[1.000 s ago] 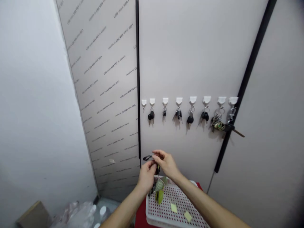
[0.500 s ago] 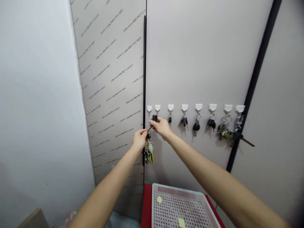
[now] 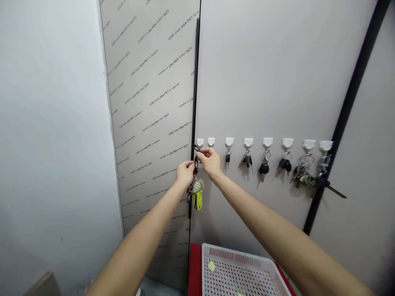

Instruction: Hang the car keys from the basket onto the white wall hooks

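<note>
Between my hands hangs a bunch of keys (image 3: pixel 198 191) with a black strap, a round pale charm and a bright yellow-green tag. My right hand (image 3: pixel 210 161) pinches the strap's looped top, just below the leftmost white hook (image 3: pixel 200 142). My left hand (image 3: pixel 185 172) is closed on the lower part of the strap, above the ring. Right of it, a second white hook (image 3: pixel 211 142) is partly above my right fingers. Whether the loop touches the leftmost hook I cannot tell.
Several more white hooks run rightward, bearing small keys (image 3: pixel 227 158), a black-headed key (image 3: pixel 263 168) and a large bunch (image 3: pixel 305 174). A white perforated basket (image 3: pixel 243 259) stands below on something red (image 3: pixel 195 267). A long black handle (image 3: pixel 196 82) edges the panel at left.
My hands and the key bunch have shifted left relative to the hooks, with the strap's loop now at the leftmost hook. The yellow-green tag has turned to face me. The view has swung slightly left.
</note>
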Demonstrator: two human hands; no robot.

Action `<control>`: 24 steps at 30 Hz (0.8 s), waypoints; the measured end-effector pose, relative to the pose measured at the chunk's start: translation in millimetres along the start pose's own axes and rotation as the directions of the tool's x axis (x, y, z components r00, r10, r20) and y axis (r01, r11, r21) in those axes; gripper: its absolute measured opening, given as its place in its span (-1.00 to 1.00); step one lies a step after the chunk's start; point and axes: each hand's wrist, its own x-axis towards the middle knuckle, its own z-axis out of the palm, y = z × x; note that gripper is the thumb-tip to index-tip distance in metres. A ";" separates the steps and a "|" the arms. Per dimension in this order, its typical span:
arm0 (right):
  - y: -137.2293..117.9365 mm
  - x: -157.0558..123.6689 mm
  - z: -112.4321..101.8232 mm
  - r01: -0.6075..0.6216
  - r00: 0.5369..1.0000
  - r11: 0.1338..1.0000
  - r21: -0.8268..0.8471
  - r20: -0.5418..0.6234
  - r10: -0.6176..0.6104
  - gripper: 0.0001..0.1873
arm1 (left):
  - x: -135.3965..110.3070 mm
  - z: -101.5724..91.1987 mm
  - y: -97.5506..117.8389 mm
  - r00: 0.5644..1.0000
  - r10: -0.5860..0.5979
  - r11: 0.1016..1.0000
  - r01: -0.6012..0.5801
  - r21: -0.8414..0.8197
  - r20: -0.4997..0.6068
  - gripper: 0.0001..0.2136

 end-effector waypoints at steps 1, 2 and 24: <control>1.8 1.9 0.5 -0.002 1.000 0.999 -0.035 -0.015 0.002 -0.76 | 2.6 0.8 -0.1 1.000 0.011 0.999 -0.011 0.032 -0.003 -0.83; 3.4 3.7 0.9 -0.008 1.000 0.997 -0.071 -0.029 0.006 -0.75 | 4.8 1.7 -0.3 1.000 0.015 0.998 -0.015 0.061 -0.005 -0.82; 14.7 -23.2 -13.0 -0.001 0.993 0.871 -0.492 0.104 0.060 -0.71 | 8.9 10.2 -22.3 0.998 -0.002 0.946 -0.018 0.324 0.061 -0.78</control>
